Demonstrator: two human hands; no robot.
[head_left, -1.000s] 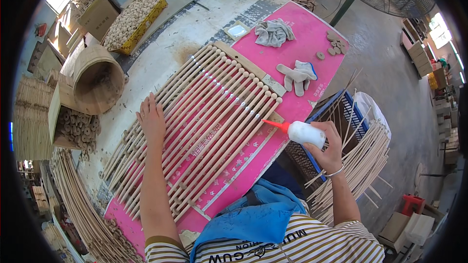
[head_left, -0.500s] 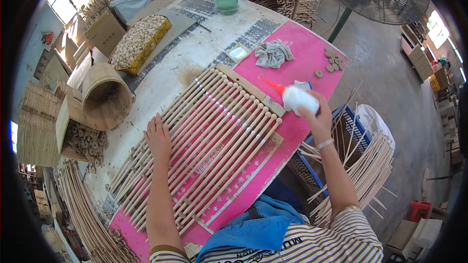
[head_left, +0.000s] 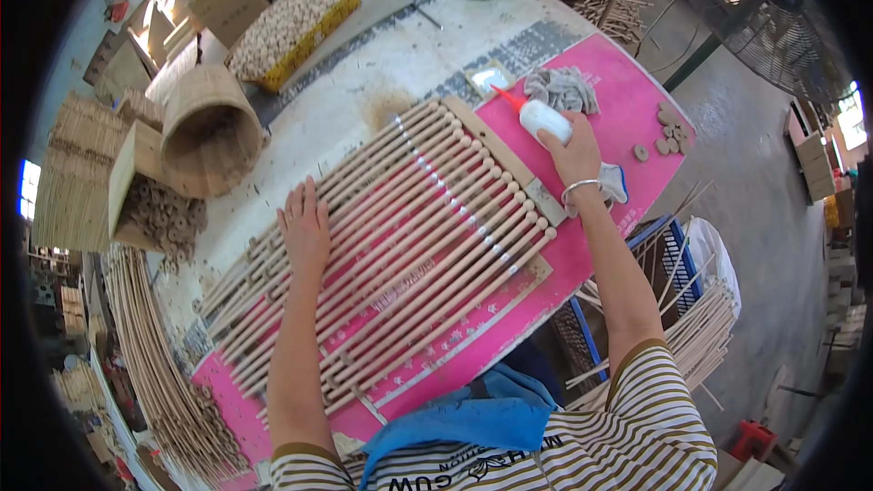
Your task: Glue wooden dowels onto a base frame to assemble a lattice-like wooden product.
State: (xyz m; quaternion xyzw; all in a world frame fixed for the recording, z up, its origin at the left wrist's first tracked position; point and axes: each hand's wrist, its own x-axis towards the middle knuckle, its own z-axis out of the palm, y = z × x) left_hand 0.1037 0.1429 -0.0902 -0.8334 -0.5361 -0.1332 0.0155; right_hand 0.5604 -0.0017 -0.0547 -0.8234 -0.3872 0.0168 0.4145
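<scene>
A row of thin wooden rods (head_left: 391,235), tipped with round wooden balls at their far right ends, lies side by side across a pink sheet. A line of shiny white marks crosses the rods near the balls. My left hand (head_left: 306,225) rests flat on the rods at the left, fingers stretched out and holding nothing. In my right hand (head_left: 576,153) is a white squeeze bottle (head_left: 546,121) with a red pointed nozzle, held tilted beyond the ball ends with its tip up and to the left. A wooden strip (head_left: 496,153) lies along the balls.
A crumpled grey cloth (head_left: 562,89) and flat wooden rings (head_left: 673,134) lie on the pink sheet (head_left: 627,82). At the back left stand a yellow box of wooden balls (head_left: 305,27) and a wooden bucket (head_left: 211,132). A blue crate (head_left: 680,259) with rods stands right, below the table.
My right hand has carried the bottle away from me and left, from beside the strip's near end to near the grey cloth. My left hand stays on the rods; the view has shifted.
</scene>
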